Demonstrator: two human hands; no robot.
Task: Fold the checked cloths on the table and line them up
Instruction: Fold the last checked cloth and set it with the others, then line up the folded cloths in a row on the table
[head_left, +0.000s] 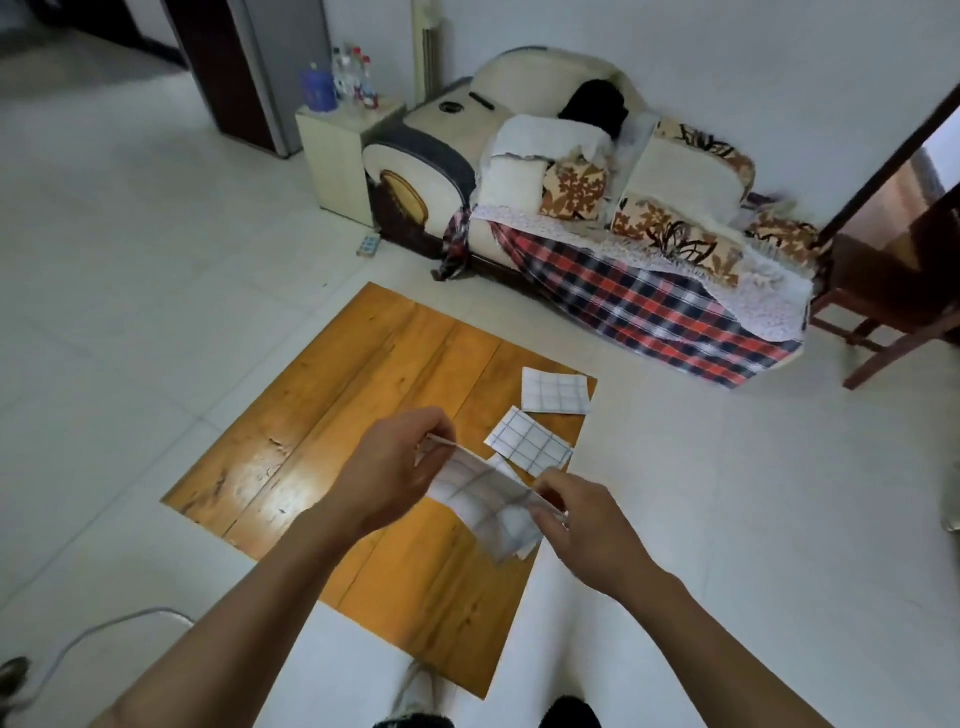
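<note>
cloth in hand: thin white checked fabric, held up mid-frame over the table, sagging between both grips, probably stretched for a fold
left hand: pinching the top corner
right hand: pinching the lower edge
folded cloths: two flat squares, right of centre
table: glossy orange wood planks

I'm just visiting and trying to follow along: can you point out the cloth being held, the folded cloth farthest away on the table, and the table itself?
held cloth (485, 506), head view, its hanging middle.
far folded cloth (556, 391), head view, its top face.
table (332, 415), head view, bare wooden top.
</note>
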